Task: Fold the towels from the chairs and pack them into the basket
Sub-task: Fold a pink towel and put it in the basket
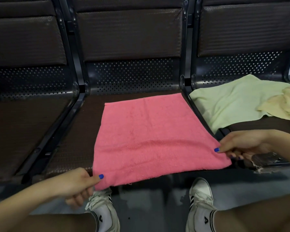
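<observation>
A pink towel [149,136] lies spread flat on the middle chair seat [84,128], its near edge hanging just over the seat's front. My left hand [77,185] pinches the near left corner between thumb and fingers. My right hand [241,144] pinches the near right corner. On the right chair seat lie a pale green towel [228,104] and, partly over it, a crumpled pale yellow towel [285,104]. No basket is in view.
A row of three dark chairs with perforated metal backs spans the view; the left seat [23,131] holds nothing. The right seat's front edge [264,161] is torn. My two white sneakers [104,213] stand on the grey floor below the seats.
</observation>
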`<control>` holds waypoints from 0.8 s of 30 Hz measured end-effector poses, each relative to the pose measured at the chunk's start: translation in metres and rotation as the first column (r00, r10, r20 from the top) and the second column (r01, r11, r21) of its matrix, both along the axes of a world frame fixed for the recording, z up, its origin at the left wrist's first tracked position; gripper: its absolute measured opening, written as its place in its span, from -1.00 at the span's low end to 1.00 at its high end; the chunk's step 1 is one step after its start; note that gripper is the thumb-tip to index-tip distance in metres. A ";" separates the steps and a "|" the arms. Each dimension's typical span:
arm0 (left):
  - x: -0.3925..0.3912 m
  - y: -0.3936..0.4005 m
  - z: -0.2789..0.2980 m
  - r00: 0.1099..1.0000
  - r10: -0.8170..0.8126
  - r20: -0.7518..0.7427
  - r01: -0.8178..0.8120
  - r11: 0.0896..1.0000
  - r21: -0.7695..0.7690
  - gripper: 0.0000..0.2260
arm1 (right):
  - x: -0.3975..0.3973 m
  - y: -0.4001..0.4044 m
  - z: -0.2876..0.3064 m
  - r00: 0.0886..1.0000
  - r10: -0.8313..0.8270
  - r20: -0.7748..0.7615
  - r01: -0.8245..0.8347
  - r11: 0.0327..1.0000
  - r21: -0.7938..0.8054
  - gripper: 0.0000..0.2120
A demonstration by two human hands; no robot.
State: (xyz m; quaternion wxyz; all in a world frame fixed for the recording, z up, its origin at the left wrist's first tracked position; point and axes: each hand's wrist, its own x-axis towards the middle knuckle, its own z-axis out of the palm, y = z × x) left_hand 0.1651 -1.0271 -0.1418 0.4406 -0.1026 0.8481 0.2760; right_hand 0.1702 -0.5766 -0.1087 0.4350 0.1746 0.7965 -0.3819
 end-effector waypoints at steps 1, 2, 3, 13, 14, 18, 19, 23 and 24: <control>0.004 0.001 -0.001 0.999 0.019 0.035 -0.019 1.000 0.003 -0.53 | 0.000 0.000 0.001 1.000 0.011 0.014 -0.011 1.000 0.006 -0.68; 0.008 0.003 0.000 0.997 0.047 0.057 -0.049 0.998 0.027 -0.51 | 0.001 0.000 0.003 0.999 0.026 0.028 -0.026 1.000 0.009 -0.67; 0.011 0.005 -0.001 0.993 0.100 0.058 -0.104 0.991 0.082 -0.51 | 0.002 0.000 0.004 0.999 0.039 0.037 -0.039 0.999 0.005 -0.65; 0.015 -0.003 -0.017 0.897 0.427 0.117 -0.442 0.849 0.289 -0.70 | 0.013 0.009 0.000 0.986 0.117 0.115 -0.108 0.991 -0.079 -0.57; 0.015 -0.005 -0.015 0.898 0.415 0.142 -0.439 0.850 0.290 -0.69 | 0.014 0.010 0.001 0.987 0.108 0.118 -0.096 0.991 -0.097 -0.59; 0.011 -0.022 -0.001 0.875 0.435 0.212 -0.482 0.820 0.308 -0.79 | 0.016 0.019 0.004 0.993 -0.015 0.117 0.043 0.971 -0.236 -0.63; 0.009 -0.030 0.000 0.875 0.441 0.198 -0.483 0.819 0.311 -0.83 | 0.015 0.022 0.004 0.992 -0.046 0.121 0.079 0.955 -0.285 -0.63; 0.004 -0.051 -0.009 0.919 0.336 0.206 -0.389 0.858 0.335 -0.67 | 0.016 0.022 0.000 0.993 0.016 0.117 0.009 0.979 -0.206 -0.57; 0.008 -0.042 -0.003 0.932 0.283 0.224 -0.348 0.872 0.344 -0.71 | 0.017 0.017 0.000 0.991 0.057 0.121 -0.037 0.987 -0.159 -0.60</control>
